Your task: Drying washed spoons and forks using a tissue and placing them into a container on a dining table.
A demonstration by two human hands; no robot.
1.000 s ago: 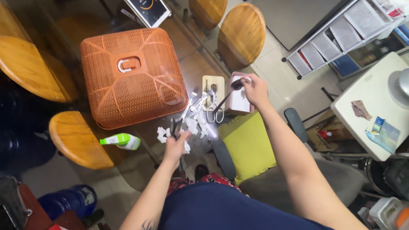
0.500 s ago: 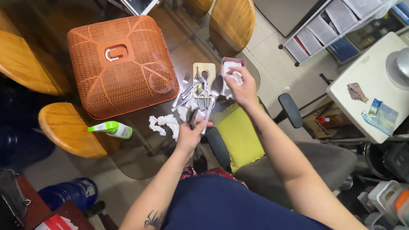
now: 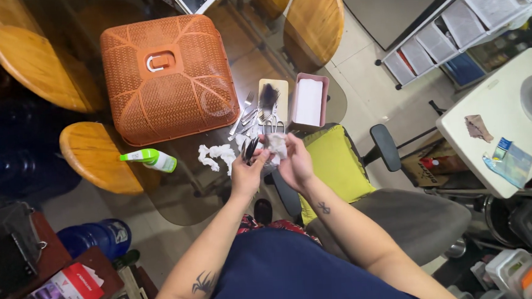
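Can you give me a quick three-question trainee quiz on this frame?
1. True or false: the left hand holds a dark utensil.
2. What does the right hand hold? A) spray bottle B) white tissue C) scissors
3. Which thing lies right of the orange food cover, beside the cutlery: the pink tissue box or the blue bottle?

Key: 1 true; 2 B, the white tissue; 3 the pink tissue box.

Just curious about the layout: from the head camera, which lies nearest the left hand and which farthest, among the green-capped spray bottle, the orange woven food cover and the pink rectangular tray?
1. Green-capped spray bottle, to its left.
2. Pink rectangular tray, beyond, right.
3. Orange woven food cover, beyond, left; close to the tray's rank.
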